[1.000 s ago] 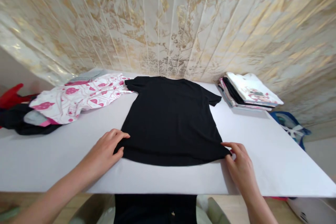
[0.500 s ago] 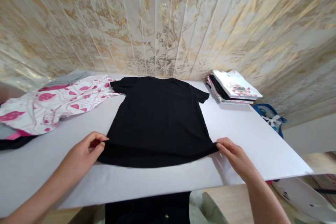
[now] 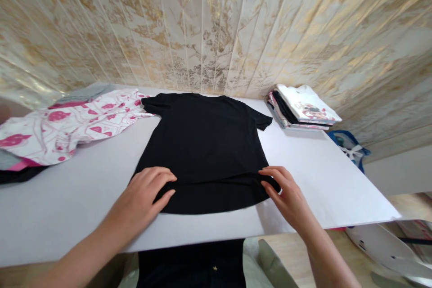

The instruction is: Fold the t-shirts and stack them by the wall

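Note:
A black short-sleeved T-shirt [image 3: 205,144] lies spread on the white table, its neck towards the wall and its hem towards me. On its lower left part rests my left hand [image 3: 148,189], thumb and fingers apart over the cloth. My right hand [image 3: 283,189] is at the lower right side edge, with a bit of the shirt between thumb and fingers. A shallow crease runs across the cloth from one hand to the other, just above the hem.
Left of the shirt lies a loose heap of clothes, topped by a white garment with pink prints [image 3: 84,121]. A stack of folded clothes [image 3: 303,108] stands at the back right. Beyond the right edge of the white table [image 3: 344,189] is a blue bag [image 3: 351,148]. A patterned curtain [image 3: 202,31] hangs behind.
Both hands have moved inward from the hem corners onto the shirt, the left one further. The lifted hem now lies down. The left fingers have let go of their corner.

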`<control>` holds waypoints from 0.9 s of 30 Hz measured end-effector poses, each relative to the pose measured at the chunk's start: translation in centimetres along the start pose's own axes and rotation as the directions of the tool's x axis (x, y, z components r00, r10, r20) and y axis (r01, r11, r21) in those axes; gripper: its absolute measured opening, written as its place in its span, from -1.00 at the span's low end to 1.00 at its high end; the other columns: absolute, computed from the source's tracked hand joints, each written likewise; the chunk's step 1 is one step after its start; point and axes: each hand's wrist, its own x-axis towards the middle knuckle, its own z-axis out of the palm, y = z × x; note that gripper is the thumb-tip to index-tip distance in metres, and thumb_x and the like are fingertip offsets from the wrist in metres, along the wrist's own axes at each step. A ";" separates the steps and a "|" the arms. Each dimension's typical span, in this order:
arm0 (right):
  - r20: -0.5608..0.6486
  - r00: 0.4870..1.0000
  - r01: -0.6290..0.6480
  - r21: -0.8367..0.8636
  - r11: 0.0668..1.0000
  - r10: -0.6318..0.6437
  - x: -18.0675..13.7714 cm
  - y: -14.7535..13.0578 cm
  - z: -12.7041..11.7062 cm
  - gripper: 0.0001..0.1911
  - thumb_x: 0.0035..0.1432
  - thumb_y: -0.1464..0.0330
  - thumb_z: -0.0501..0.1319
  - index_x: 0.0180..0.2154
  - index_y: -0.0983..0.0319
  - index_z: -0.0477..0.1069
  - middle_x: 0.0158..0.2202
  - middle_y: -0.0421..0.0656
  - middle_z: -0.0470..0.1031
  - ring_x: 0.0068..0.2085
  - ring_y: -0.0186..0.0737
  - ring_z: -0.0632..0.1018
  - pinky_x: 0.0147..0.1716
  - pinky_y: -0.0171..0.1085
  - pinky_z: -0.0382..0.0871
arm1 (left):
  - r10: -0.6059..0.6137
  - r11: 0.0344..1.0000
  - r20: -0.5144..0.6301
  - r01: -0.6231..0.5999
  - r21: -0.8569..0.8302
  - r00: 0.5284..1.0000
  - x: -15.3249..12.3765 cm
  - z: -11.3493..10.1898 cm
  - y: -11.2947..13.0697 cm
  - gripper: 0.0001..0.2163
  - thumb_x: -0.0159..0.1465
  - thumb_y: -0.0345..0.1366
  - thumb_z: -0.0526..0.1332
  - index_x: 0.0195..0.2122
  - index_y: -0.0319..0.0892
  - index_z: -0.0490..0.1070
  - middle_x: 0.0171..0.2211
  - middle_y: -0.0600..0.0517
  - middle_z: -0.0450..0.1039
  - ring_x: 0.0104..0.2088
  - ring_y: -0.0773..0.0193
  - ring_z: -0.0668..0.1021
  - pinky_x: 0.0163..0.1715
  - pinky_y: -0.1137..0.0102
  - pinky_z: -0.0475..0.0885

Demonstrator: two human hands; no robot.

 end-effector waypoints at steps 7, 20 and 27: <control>0.058 0.997 0.069 -0.188 0.980 -0.059 1.6 -0.8 2.7 -0.73 0.26 0.40 0.07 -0.07 0.12 0.46 -0.20 -0.11 0.48 -0.13 -0.09 0.48 -0.07 -0.07 0.31 | 0.072 0.995 0.118 -0.080 0.060 0.990 2.7 1.4 0.3 -0.79 0.33 -0.28 0.02 -0.17 -0.13 0.44 -0.15 -0.03 0.49 -0.13 0.13 0.49 -0.10 0.22 0.32; 0.320 0.940 0.115 0.031 0.993 -0.119 -1.1 -1.7 -0.8 -0.81 0.26 0.42 0.11 -0.22 0.11 0.49 -0.23 -0.14 0.48 -0.17 -0.16 0.49 -0.08 -0.10 0.33 | 0.109 0.989 0.307 -0.072 -0.129 0.946 -0.3 -1.2 0.7 -0.79 0.33 -0.25 0.03 -0.28 -0.09 0.46 -0.23 0.02 0.45 -0.19 0.20 0.47 -0.17 0.33 0.35; 0.313 0.934 0.162 0.054 0.985 -0.170 -0.7 -3.3 -0.3 -0.83 0.24 0.46 0.15 -0.19 0.11 0.46 -0.21 -0.14 0.46 -0.13 -0.17 0.49 -0.09 -0.12 0.33 | 0.151 0.987 0.292 -0.126 -0.101 0.944 -0.1 -0.2 1.9 -0.88 0.32 -0.29 0.12 -0.18 -0.11 0.42 -0.19 0.02 0.43 -0.18 0.20 0.46 -0.15 0.31 0.33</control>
